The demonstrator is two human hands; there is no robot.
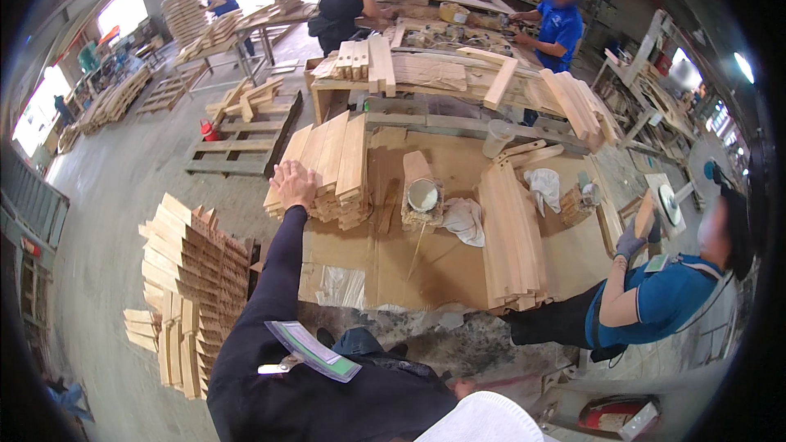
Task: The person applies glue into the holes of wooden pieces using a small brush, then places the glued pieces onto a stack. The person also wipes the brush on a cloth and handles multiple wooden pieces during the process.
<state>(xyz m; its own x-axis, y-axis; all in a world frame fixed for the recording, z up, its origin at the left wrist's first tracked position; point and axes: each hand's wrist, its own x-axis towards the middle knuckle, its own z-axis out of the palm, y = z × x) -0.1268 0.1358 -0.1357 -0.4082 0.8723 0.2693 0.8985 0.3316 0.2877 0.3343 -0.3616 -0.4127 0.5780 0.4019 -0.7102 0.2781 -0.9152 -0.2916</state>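
Note:
My left arm, in a dark sleeve, reaches forward to a stack of pale wooden boards (340,151) on the cardboard-covered table (393,266). With fingers spread, my left hand (293,184) rests on the near left ends of the top boards. Low beside my body, a small blurred part of my right hand (463,388) shows; its fingers cannot be made out. Right of the stack, a pot of white paste (423,195) sits on a wooden block, with a thin stick hanging below it. A crumpled white cloth (464,222) lies beside the pot.
A long pile of boards (512,237) lies right of the cloth. Large stacks of wood pieces (192,278) stand on the floor at left. At right, a gloved co-worker (655,290) holds a wooden piece near a round machine disc. A pallet (246,135) lies beyond the table.

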